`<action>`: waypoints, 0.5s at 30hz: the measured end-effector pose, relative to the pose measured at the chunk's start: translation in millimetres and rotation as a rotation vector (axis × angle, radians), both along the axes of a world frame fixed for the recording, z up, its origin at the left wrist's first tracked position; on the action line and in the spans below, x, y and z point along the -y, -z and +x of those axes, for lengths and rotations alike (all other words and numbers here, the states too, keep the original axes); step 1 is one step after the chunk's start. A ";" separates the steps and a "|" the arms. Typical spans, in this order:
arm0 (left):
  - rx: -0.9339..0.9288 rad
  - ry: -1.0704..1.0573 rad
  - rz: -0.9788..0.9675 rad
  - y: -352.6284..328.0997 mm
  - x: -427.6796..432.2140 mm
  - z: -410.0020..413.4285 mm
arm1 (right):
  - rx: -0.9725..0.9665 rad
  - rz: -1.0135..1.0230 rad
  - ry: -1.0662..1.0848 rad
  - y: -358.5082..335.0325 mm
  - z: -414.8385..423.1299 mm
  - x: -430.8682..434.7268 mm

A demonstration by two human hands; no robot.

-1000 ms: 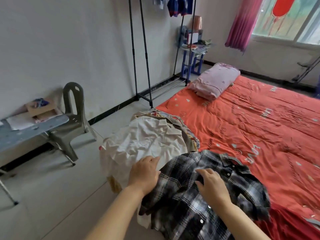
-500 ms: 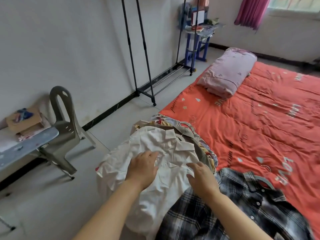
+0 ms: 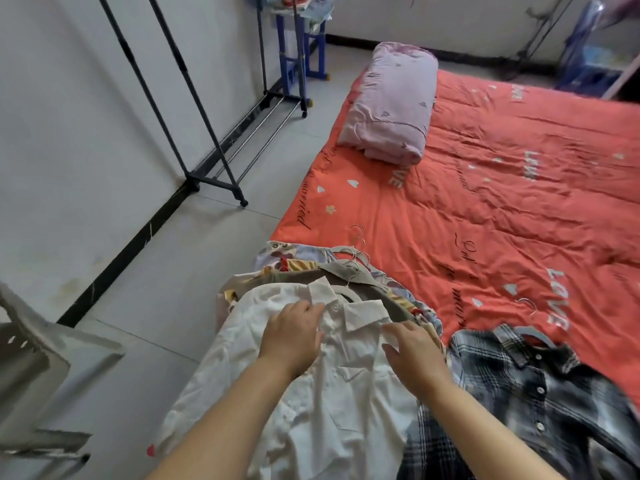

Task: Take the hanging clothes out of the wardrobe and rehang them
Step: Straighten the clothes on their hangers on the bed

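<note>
Right now, seen from the head camera, the person is leaning over the near corner of the bed, with both bare forearms reaching in from six o'clock. The left hand (image 3: pixel 292 336) is lying flat on the chest of a crumpled white button-up cotton shirt (image 3: pixel 311 410), its fingers stretched out and loose, with the tips touching the fabric just below the collar. The right hand (image 3: pixel 412 355) is resting at three o'clock of the left one, also spread rather than curled, with its fingertips (image 3: pixel 389 332) touching the right collar point. Neither hand is gripping anything.

The white shirt is sitting on top of a pile of hangered garments (image 3: pixel 363 282) at the bed's edge. An olive-brown piece and a floral print are showing beneath it at twelve o'clock. A cluster of thin wire hanger hooks (image 3: pixel 358 244) is poking out beyond them. At four o'clock a black-and-white plaid shirt (image 3: pixel 540 403) is lying apart from the pile, on its own hanger.

Everything is lying on an orange-red quilt printed with hearts and lettering (image 3: pixel 502 209). A folded lilac quilt (image 3: pixel 391 102) is sitting at one o'clock. A black metal clothes rack (image 3: pixel 194 133) is standing by the wall at eleven o'clock, with a blue-legged stand (image 3: pixel 301 53) past it. A grey plastic chair (image 3: pixel 41 368) is standing at eight o'clock.
</note>
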State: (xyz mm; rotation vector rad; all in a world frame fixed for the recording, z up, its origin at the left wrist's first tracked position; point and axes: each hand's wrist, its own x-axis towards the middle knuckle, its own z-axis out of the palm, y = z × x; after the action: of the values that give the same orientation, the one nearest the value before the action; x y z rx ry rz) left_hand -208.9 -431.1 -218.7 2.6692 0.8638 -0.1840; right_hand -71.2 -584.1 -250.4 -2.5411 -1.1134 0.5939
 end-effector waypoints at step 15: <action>-0.016 0.051 -0.139 140.4 -78.3 46.4 | 0.019 -0.083 0.114 149.0 62.3 -125.1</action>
State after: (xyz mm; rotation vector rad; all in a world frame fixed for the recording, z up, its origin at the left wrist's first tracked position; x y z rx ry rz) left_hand -162.5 -352.8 -359.1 2.5653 0.7594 -0.2679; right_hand -8.9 -459.0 -399.4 -2.6654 -0.9603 0.5997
